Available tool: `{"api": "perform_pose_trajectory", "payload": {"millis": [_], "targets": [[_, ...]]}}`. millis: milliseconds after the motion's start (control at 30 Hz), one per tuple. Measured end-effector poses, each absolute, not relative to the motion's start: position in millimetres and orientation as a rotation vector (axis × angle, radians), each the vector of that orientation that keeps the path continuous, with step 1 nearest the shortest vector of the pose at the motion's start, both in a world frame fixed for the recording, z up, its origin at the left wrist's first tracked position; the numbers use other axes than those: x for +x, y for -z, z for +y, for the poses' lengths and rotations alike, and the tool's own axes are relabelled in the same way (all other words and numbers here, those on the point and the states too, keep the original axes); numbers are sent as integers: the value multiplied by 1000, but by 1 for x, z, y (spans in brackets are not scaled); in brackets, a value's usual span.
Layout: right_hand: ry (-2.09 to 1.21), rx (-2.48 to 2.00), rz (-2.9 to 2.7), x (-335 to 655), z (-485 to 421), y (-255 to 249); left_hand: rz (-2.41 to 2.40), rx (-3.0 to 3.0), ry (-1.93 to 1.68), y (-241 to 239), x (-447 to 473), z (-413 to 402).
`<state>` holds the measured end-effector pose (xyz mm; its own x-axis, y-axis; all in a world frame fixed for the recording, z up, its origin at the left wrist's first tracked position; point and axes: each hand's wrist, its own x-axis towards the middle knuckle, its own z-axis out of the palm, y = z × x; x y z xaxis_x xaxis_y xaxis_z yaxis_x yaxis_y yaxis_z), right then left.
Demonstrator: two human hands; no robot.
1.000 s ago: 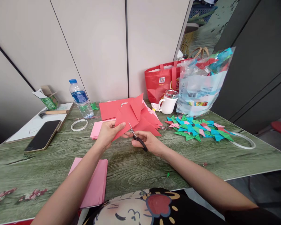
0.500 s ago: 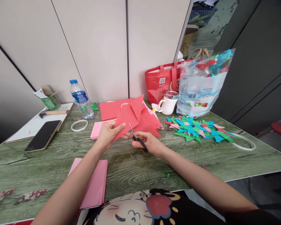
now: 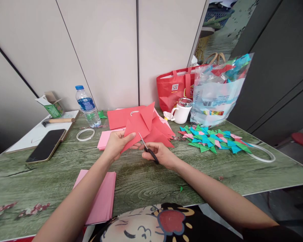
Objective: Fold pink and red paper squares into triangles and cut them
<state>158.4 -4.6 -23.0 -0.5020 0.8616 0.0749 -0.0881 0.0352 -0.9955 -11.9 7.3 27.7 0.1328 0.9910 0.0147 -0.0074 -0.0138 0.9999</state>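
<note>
My left hand pinches a folded piece of red paper between thumb and fingers, raised over the table. Black-handled scissors are in my right hand, its fingers closed round the handles. The scissors' blades lie against the lower right edge of the red paper; I cannot tell how deep the cut goes. Behind the hands, more red paper lies loosely piled, partly over pink sheets. A stack of pink paper sits near the front edge, partly covered by my left forearm.
At the right lie folded paper pieces strung on a white ring. Behind stand a white mug, a red bag and a plastic bag. At left are a water bottle, tape roll, phone and hammer.
Almost nothing differs. Both hands, the red paper and the scissors keep nearly the same place, with only a very slight shift.
</note>
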Motion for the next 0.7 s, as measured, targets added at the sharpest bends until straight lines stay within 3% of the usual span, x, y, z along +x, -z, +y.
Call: {"api": "perform_pose_trajectory", "payload": {"millis": [700], "targets": [[-1561, -829, -1578, 160, -3, 28, 1112, 1300, -1113, -29, -12, 7]]}}
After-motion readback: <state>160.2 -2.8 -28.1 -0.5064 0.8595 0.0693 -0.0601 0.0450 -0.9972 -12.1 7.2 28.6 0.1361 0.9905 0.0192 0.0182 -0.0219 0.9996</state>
